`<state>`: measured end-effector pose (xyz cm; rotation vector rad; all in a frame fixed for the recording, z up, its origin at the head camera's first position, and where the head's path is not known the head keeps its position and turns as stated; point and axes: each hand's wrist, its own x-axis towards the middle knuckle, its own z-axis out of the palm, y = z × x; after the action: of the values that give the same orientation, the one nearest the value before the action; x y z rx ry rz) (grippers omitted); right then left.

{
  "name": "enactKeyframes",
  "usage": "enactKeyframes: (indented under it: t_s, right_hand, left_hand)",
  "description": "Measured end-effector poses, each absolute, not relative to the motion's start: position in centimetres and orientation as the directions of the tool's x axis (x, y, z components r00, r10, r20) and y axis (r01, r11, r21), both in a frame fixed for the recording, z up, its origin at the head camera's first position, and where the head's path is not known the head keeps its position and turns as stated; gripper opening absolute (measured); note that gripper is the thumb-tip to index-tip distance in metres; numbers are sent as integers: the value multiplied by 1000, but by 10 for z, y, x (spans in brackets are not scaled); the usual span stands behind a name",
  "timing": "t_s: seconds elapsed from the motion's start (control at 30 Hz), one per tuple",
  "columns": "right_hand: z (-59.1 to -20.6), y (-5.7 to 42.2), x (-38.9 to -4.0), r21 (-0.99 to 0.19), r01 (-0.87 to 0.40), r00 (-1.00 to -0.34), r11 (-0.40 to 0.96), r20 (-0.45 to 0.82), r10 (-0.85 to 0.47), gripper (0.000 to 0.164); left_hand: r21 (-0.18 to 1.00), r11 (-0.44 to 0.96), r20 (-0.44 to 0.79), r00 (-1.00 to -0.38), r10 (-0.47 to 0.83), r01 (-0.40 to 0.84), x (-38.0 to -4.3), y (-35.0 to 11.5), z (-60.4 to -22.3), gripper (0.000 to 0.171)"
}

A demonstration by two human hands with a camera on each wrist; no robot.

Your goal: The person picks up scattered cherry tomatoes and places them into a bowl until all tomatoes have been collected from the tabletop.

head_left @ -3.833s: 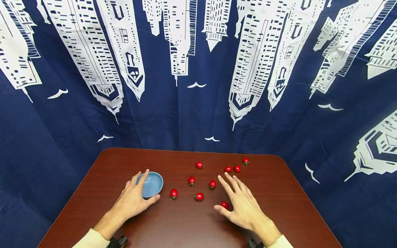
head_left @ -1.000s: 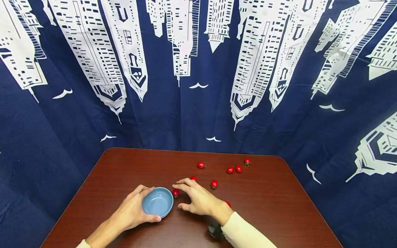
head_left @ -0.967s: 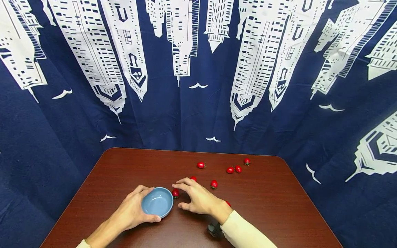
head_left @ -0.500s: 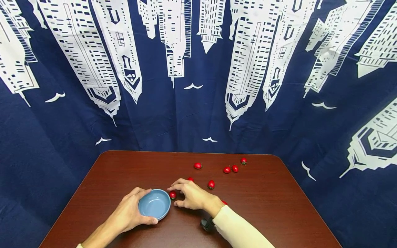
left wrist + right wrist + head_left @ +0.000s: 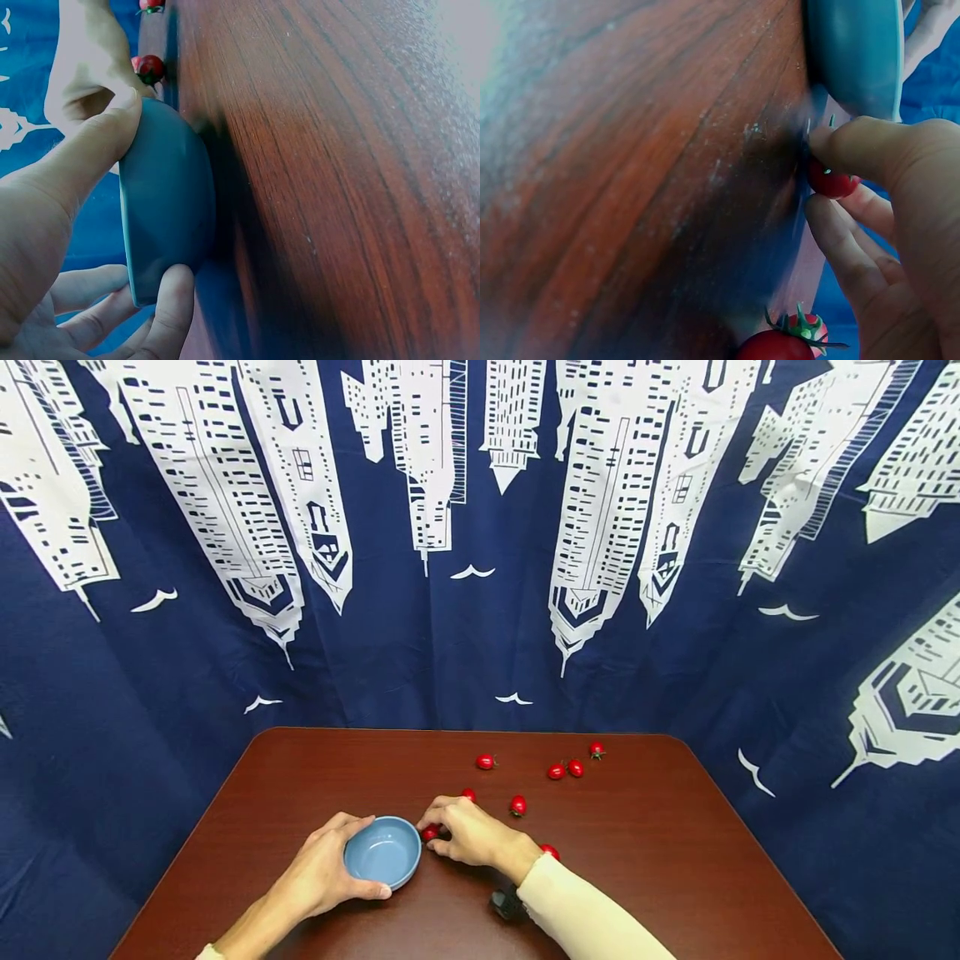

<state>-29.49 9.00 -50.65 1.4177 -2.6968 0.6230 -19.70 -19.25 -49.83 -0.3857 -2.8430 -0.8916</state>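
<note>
My left hand (image 5: 320, 870) grips the side of a small blue bowl (image 5: 384, 853), thumb near the front and fingers behind. Nothing lies inside the bowl. Just right of its rim, my right hand (image 5: 474, 835) pinches a red cherry tomato (image 5: 431, 832) between thumb and fingers. The right wrist view shows that cherry tomato (image 5: 832, 180) low over the wood, its green stem pointing toward the bowl (image 5: 859, 56). From the left wrist view, the bowl's outer wall (image 5: 169, 202) sits between thumb and fingers; whether its base touches the table I cannot tell.
More cherry tomatoes lie on the brown table (image 5: 675, 877): one (image 5: 518, 806) past the right hand, one (image 5: 468, 795) partly behind it, one (image 5: 550, 852) beside the wrist, and several (image 5: 556, 772) toward the back. A blue curtain (image 5: 450, 652) hangs behind the table.
My left hand has taken hold of the bowl and brought it closer and rightward. The right hand has crossed left to the tomato beside the bowl, and its fingers have closed on it.
</note>
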Motion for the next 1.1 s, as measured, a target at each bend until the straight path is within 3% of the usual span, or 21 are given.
enactKeyframes:
  t_s: [0.63,1.1]
  right_hand:
    - [-502,87,-288,-396,-767,-623,506,266,-736,27]
    - [-476,87,-286,-388,-796,-593,465,350,-725,26]
  left_hand:
    - [557,784,199,-961,193,273,-198,-194,-497,109]
    - [551,785,206,-958,202,284,-196,-194,-498,109]
